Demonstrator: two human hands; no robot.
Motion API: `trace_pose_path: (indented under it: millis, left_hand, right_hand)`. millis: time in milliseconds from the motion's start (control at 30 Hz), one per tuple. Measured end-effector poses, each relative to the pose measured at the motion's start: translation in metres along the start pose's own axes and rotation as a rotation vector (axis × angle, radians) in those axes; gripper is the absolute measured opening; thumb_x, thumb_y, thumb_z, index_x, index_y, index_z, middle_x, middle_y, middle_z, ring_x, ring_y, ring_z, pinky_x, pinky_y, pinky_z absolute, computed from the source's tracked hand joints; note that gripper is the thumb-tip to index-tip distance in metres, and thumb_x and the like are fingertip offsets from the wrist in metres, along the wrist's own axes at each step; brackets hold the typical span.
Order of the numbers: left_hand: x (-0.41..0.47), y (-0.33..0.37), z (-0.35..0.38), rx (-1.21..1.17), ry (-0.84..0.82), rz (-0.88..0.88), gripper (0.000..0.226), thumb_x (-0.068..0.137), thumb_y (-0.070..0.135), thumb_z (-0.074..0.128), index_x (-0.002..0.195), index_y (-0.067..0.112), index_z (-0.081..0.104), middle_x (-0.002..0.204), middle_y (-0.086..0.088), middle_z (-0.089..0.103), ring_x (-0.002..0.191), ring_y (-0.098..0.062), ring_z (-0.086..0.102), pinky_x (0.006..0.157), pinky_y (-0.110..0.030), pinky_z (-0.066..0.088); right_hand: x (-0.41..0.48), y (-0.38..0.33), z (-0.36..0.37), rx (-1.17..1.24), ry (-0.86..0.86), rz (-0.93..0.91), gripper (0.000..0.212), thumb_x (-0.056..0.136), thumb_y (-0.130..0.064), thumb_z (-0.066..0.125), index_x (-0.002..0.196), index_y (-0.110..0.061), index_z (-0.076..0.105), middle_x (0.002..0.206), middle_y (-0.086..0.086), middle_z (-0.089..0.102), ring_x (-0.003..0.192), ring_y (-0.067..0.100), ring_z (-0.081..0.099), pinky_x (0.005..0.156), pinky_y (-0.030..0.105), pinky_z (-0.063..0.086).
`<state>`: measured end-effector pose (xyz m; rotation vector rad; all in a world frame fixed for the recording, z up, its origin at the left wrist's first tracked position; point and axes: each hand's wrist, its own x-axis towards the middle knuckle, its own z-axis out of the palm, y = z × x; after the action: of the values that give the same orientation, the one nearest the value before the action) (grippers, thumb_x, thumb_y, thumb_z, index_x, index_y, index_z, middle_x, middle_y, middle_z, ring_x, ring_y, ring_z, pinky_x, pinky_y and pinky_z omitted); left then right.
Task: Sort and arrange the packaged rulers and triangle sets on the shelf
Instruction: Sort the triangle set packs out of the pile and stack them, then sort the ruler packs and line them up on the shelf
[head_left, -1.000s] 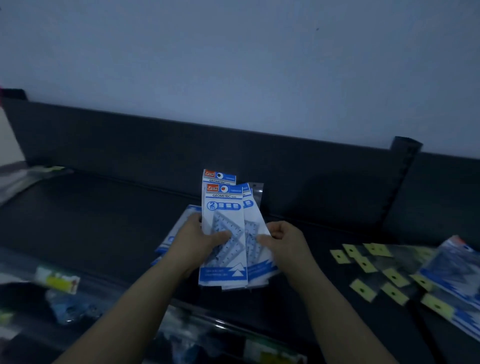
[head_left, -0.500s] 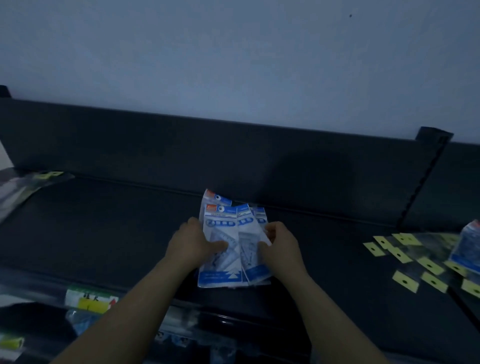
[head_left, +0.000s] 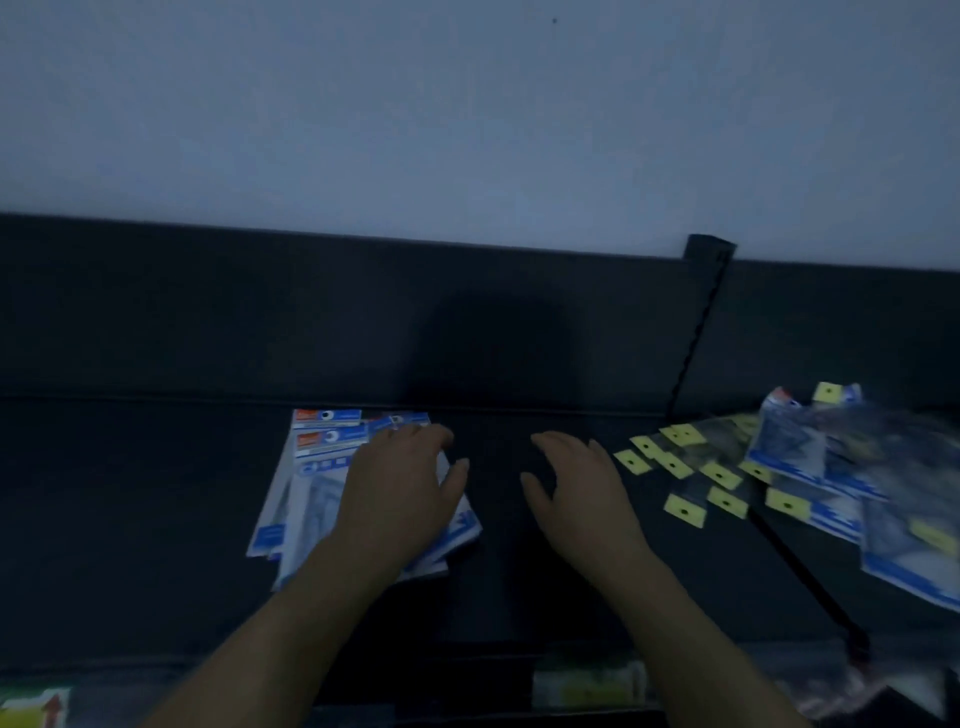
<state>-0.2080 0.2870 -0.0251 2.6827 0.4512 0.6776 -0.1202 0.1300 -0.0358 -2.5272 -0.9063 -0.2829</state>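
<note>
Nearest, the shelf's front rail, with a pale price label (head_left: 587, 686) under the right forearm; its print is too blurred to read.

Next, the hands. A second ago both held a fanned bunch of triangle set packs upright. Half a second ago they were tipping it down. Now the triangle set stack (head_left: 317, 467) lies flat on the dark shelf (head_left: 156, 509), left of centre, header cards toward the back and edges only roughly squared.

The left hand (head_left: 400, 483) lies palm-down on top of the stack, fingers relaxed and spread, pressing rather than gripping. The right hand (head_left: 576, 488) has let go. It sits just beside the stack over bare shelf, fingers loosely curved, nothing in it.

My read is that this batch is placed, bar a final tidy of the edges.

Further right, well apart from the stack, is a loose pile (head_left: 722, 475) of clear packs with yellow hang tags. It overlaps some blue-printed packs (head_left: 800, 457), all lying at mixed angles. That lot looks unsorted, and the freed right hand is nearest to it, so it's the likely next pick.

Behind are the dark back panel (head_left: 363, 322), a slotted upright (head_left: 701, 322) and a plain wall (head_left: 467, 104).
</note>
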Motion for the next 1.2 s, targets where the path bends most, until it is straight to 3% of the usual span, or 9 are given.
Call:
trace_pose_path:
  millis: [200,533,733,900,967,1033,1067,1133,1200]
  left_hand:
    - [0.013,0.061,0.034,-0.040,-0.046,0.118,0.039,0.091,0.047,0.049,0.122,0.025,0.057,0.114,0.003,0.063,0.106,-0.018,0.055,0.090,-0.033,0.045]
    - [0.057,0.181,0.098,-0.120,-0.254,0.148,0.034,0.093,0.041,0.052,0.120,0.021,0.057,0.112,0.002,0.060,0.099,-0.014,0.056,0.084,-0.034,0.050]
    - [0.091,0.237,0.151,-0.237,-0.392,0.065,0.048,0.093,0.041,0.053,0.134,0.016,0.049,0.131,-0.002,0.053,0.114,-0.017,0.053,0.088,-0.025,0.045]
    - [0.113,0.285,0.193,-0.208,-0.468,0.050,0.049,0.095,0.041,0.052,0.134,0.012,0.047,0.132,-0.008,0.053,0.113,-0.023,0.054,0.086,-0.029,0.046]
    - [0.120,0.302,0.205,-0.209,-0.506,0.038,0.050,0.095,0.039,0.052,0.135,0.009,0.045,0.130,-0.010,0.054,0.111,-0.024,0.054,0.082,-0.029,0.045]
    - [0.128,0.317,0.218,-0.237,-0.515,0.026,0.043,0.094,0.038,0.056,0.125,0.008,0.053,0.124,-0.010,0.058,0.106,-0.025,0.057,0.081,-0.030,0.048]
    - [0.131,0.324,0.223,-0.247,-0.508,0.030,0.039,0.092,0.038,0.059,0.118,0.009,0.056,0.120,-0.011,0.060,0.104,-0.025,0.058,0.082,-0.032,0.050]
    - [0.137,0.333,0.232,-0.219,-0.492,0.012,0.044,0.085,0.039,0.066,0.116,0.010,0.055,0.121,-0.011,0.055,0.107,-0.027,0.055,0.086,-0.037,0.050]
    - [0.139,0.340,0.238,-0.217,-0.505,-0.012,0.047,0.080,0.033,0.072,0.116,0.007,0.056,0.121,-0.010,0.054,0.109,-0.027,0.055,0.087,-0.036,0.050]
  right_hand:
    - [-0.019,0.058,-0.035,-0.107,0.044,0.107,0.049,0.098,-0.036,0.044,0.143,-0.020,0.038,0.147,-0.006,0.041,0.136,0.008,0.033,0.119,0.031,0.011]
    - [-0.022,0.198,-0.092,-0.138,0.039,0.246,0.039,0.094,-0.031,0.051,0.131,-0.020,0.052,0.125,0.000,0.061,0.117,0.019,0.053,0.116,0.038,0.020]
    - [-0.016,0.285,-0.117,-0.191,-0.014,0.348,0.040,0.095,-0.028,0.049,0.131,-0.011,0.053,0.132,0.007,0.057,0.122,0.023,0.049,0.108,0.031,0.031]
    - [-0.015,0.343,-0.121,-0.243,-0.123,0.425,0.045,0.096,-0.036,0.044,0.140,-0.025,0.041,0.145,0.001,0.043,0.131,0.022,0.039,0.110,0.041,0.025]
    - [-0.016,0.354,-0.120,-0.224,-0.169,0.393,0.037,0.098,-0.032,0.041,0.132,-0.022,0.049,0.138,0.002,0.049,0.119,0.022,0.050,0.102,0.038,0.035]
    - [-0.016,0.360,-0.124,-0.145,-0.115,0.341,0.031,0.098,-0.024,0.042,0.125,-0.023,0.057,0.109,0.002,0.062,0.090,0.020,0.058,0.075,0.029,0.043]
    - [-0.016,0.364,-0.128,-0.101,-0.062,0.336,0.029,0.097,-0.022,0.045,0.121,-0.023,0.060,0.094,0.002,0.062,0.079,0.019,0.058,0.063,0.027,0.038]
    - [-0.015,0.374,-0.134,-0.128,0.005,0.357,0.016,0.092,-0.027,0.051,0.100,-0.020,0.063,0.089,0.006,0.061,0.083,0.024,0.059,0.061,0.027,0.031]
    - [-0.015,0.383,-0.137,-0.179,-0.029,0.408,0.022,0.087,-0.039,0.056,0.091,-0.017,0.057,0.095,0.007,0.060,0.091,0.026,0.056,0.066,0.028,0.033]
